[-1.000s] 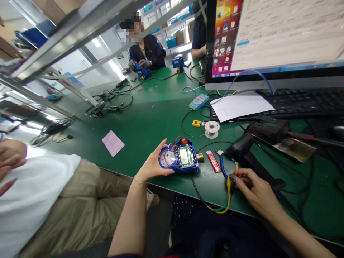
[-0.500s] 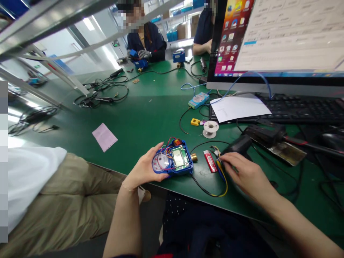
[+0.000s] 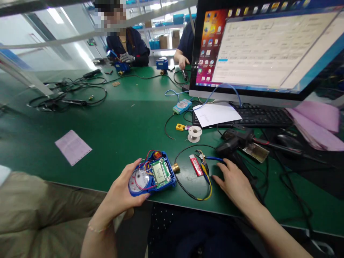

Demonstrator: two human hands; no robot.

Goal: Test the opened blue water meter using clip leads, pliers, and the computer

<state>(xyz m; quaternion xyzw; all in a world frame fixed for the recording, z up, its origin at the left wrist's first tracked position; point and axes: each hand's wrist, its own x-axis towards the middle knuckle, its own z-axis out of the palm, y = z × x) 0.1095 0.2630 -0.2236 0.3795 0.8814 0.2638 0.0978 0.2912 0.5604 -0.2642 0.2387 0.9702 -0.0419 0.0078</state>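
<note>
My left hand (image 3: 125, 188) is wrapped around a blue water meter (image 3: 150, 173) near the table's front edge. The meter is uncovered, showing a round dial, red and other coloured wires, and a circuit board with a display (image 3: 159, 174) bearing characters. A brass fitting (image 3: 175, 168) sticks out on its right. My right hand (image 3: 233, 181) rests on the table, thumb and fingers apart. Its fingertips are at the end of a thin blue cable or tool (image 3: 214, 158); I cannot tell which. Left of this hand are a red-and-white stick-like packet (image 3: 196, 166) and yellow and black leads (image 3: 208, 191).
A solder spool (image 3: 195, 134), yellow connector (image 3: 180, 127) and light-blue box (image 3: 182, 106) stand behind. To the right are a black scanner-like tool (image 3: 228, 145), keyboard (image 3: 258, 116) and monitor (image 3: 263, 53). Pink paper (image 3: 73, 147) lies left. Co-workers sit across the table.
The display now shows different characters. My right hand has let go of the wires and opened beside the blue cable or tool. The view has shifted; my left hand still holds the meter.
</note>
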